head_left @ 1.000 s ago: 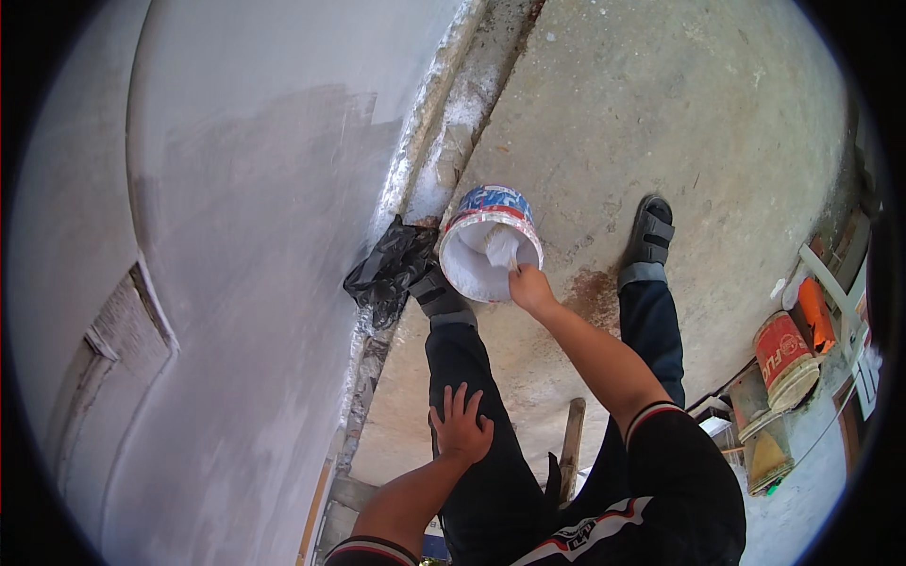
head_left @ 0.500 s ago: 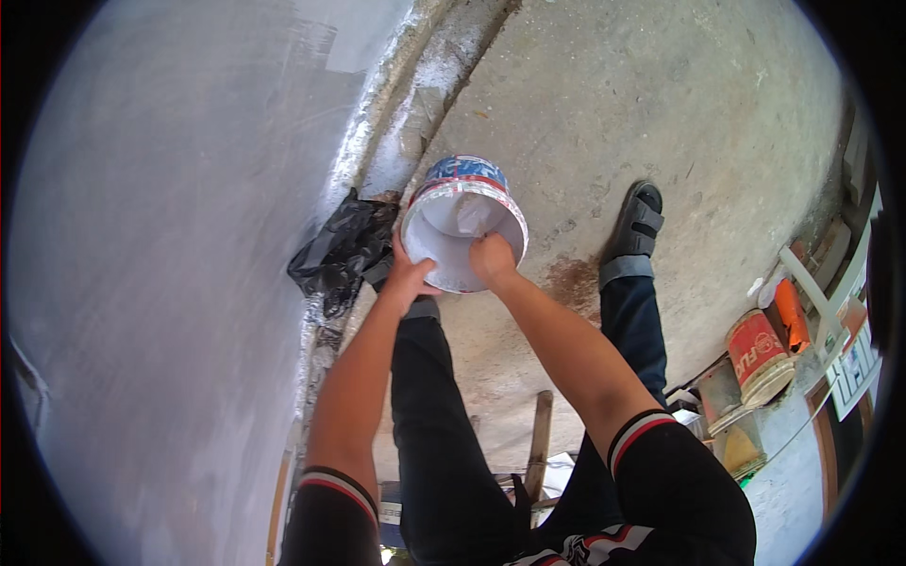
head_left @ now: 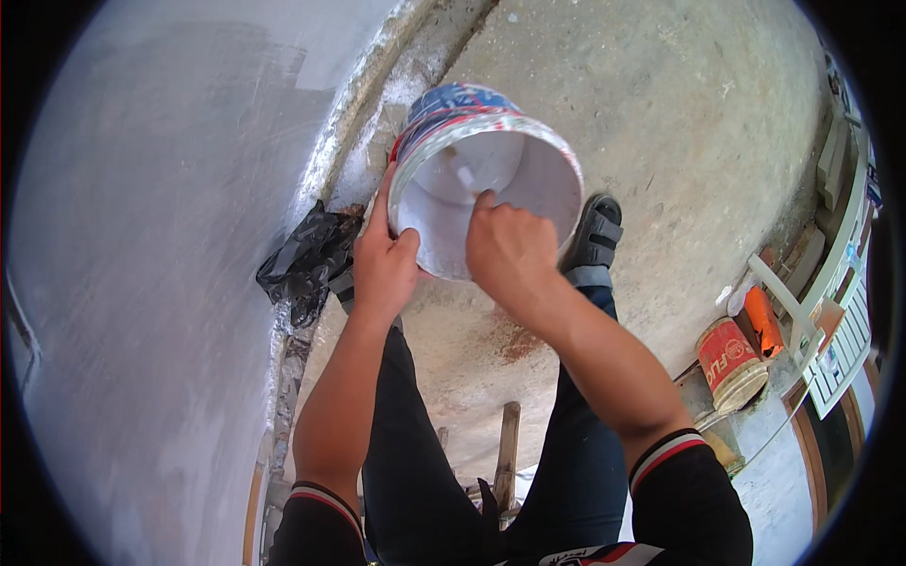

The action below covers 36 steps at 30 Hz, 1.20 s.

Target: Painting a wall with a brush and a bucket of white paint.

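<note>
Head view: left hand [head_left: 382, 269] and right hand [head_left: 510, 255] both grip the white bucket [head_left: 491, 174] rim, fingers curled over it, above the concrete floor [head_left: 679, 141].

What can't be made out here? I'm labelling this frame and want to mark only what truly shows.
Head view only:
- Right hand: fingertips curl over the bucket rim, hidden inside.
- Left hand: its palm is pressed to the bucket's outer wall, unseen.
- Bucket's bottom: partly blocked by the right hand.
- Left foot: covered by the left forearm and black plastic bag.
- Red can and shelf items: small, bent near the fisheye rim.
</note>
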### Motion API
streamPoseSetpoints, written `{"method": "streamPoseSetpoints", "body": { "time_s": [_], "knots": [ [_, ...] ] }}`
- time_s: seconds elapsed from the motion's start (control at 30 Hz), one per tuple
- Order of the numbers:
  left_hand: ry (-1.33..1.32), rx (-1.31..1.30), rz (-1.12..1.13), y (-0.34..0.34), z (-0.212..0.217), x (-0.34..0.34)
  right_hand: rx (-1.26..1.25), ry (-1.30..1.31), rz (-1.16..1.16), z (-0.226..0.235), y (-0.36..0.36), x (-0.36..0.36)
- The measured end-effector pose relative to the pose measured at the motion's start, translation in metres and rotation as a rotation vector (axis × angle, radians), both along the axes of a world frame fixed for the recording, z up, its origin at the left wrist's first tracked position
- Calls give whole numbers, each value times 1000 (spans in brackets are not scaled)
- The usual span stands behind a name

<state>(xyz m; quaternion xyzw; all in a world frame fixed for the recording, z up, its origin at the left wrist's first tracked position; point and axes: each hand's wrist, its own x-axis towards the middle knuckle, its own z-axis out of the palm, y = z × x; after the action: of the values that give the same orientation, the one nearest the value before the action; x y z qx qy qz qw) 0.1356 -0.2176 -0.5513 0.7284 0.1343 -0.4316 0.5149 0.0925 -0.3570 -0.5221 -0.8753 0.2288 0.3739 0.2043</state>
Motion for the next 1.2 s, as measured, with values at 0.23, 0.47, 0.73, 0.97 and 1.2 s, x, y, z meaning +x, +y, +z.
{"method": "streamPoseSetpoints", "body": {
  "time_s": [0.23,0.47,0.73,0.97,1.2],
  "knots": [
    [-243,-68,-54,-63,42,24,-209,-180,64,23,-77,30],
    [-305,-95,-17,-90,49,27,-81,38,2,40,-92,43],
    [-270,-114,19,-99,34,17,-52,-77,-200,12,-98,29],
    [-60,-34,40,-103,7,9,-30,21,-295,-27,-99,17],
    [18,-67,111,-101,-25,0,6,155,-341,-56,-98,13]
  ]
}}
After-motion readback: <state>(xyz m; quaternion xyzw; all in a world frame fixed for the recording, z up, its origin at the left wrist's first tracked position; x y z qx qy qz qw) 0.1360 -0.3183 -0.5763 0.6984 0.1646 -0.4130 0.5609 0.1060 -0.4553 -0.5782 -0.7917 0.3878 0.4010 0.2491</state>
